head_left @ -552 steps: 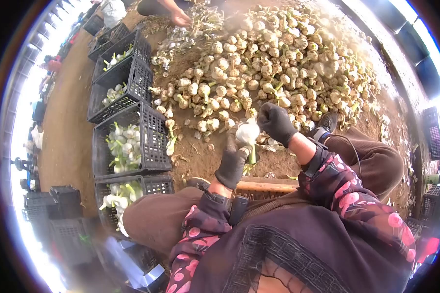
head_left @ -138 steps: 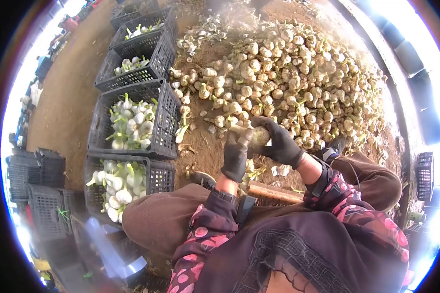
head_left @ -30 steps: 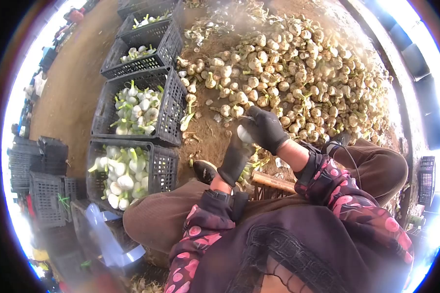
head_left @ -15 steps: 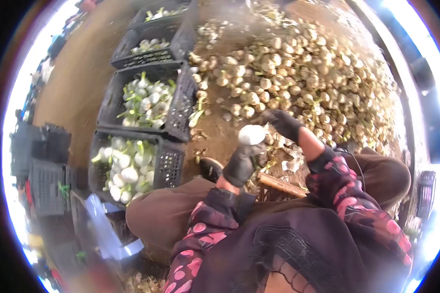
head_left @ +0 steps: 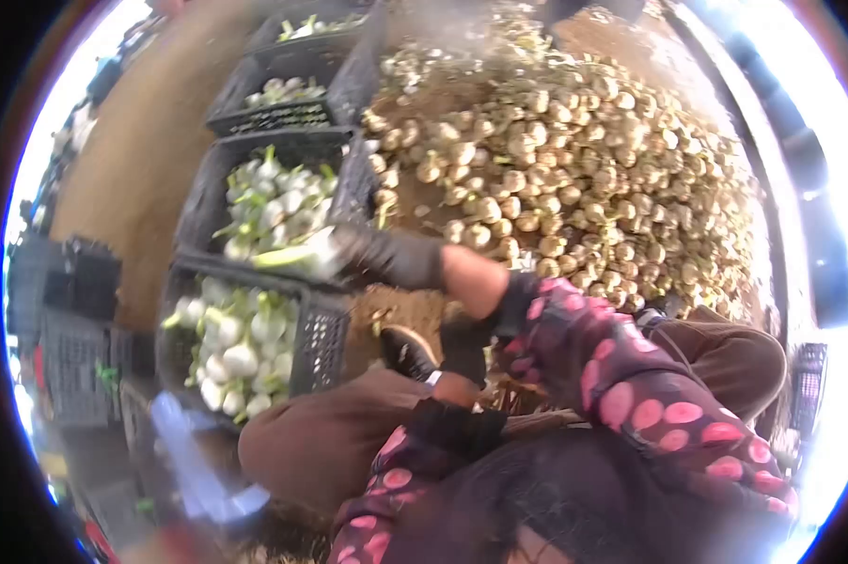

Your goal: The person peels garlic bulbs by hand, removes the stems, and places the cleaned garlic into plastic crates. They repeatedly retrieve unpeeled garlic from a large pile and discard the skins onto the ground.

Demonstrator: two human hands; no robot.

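Observation:
My right hand (head_left: 382, 254), in a dark glove, stretches across to the left. Its fingers are closed round a white onion (head_left: 319, 252) whose green stalk points left. This onion is over the near rim of a black crate (head_left: 212, 193) holding several white onions with green stalks. My left hand (head_left: 463, 348), also gloved and dark, is low between the knees, beneath my right forearm. Its fingers are hidden and blurred, so what it holds cannot be made out.
A nearer crate (head_left: 322, 343) of white onions stands by my left knee; another crate (head_left: 222, 117) is farther back in the row. A large heap of brownish onions (head_left: 584, 179) covers the ground ahead and right. A bluish-white plastic piece (head_left: 194, 461) lies at lower left.
The white onion was in my left hand and is now in my right. My right hand has swung left from the heap's edge to the crates; my left hand has dropped lower.

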